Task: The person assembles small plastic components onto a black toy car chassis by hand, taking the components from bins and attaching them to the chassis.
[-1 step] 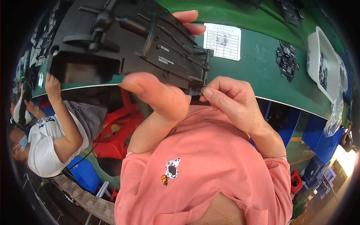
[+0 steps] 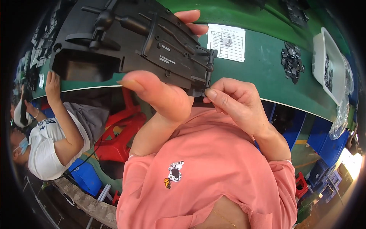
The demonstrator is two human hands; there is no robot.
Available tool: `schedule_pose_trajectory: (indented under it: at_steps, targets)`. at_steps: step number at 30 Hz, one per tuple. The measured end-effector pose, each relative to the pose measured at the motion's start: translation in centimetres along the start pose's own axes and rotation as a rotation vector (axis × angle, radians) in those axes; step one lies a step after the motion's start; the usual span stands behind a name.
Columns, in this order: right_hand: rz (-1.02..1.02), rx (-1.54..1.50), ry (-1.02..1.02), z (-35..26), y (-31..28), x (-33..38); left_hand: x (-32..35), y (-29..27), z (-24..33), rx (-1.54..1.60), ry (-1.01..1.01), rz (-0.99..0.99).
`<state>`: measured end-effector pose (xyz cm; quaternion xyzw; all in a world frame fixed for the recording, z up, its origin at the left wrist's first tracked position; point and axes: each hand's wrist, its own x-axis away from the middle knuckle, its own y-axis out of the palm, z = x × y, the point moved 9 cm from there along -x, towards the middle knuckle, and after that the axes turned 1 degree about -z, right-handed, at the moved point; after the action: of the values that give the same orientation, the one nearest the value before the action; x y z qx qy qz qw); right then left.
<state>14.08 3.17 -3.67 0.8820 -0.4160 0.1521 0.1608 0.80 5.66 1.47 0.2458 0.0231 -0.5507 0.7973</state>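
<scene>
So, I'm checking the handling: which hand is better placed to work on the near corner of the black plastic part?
Probably the right hand: its fingertips pinch at that corner of the black plastic part, while the left hand is wrapped around the part, holding it up.

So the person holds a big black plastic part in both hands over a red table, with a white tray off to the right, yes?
Not quite: the table is green, not red, as the head view shows. The rest holds: both the left hand and right hand hold the black part, and the white tray sits to the right.
</scene>
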Motion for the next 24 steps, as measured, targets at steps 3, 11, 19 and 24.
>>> schedule_pose_trajectory:
  at_steps: [3, 11, 19, 24]
  targets:
    - [-0.005, -0.031, 0.004, -0.11, -0.28, -0.08, -0.27, -0.58, -0.36, 0.006, -0.042, 0.044]
    - [0.001, -0.076, -0.016, -0.03, -0.22, -0.21, -0.22, -0.37, 0.0, 0.006, 0.012, -0.002]
    - [-0.007, -0.009, 0.059, 0.26, -0.27, -0.04, 0.5, -0.04, -0.35, 0.02, -0.055, 0.056]
    - [0.007, -0.025, 0.041, 0.33, -0.36, 0.0, 0.31, 0.04, -0.21, 0.005, -0.034, 0.05]
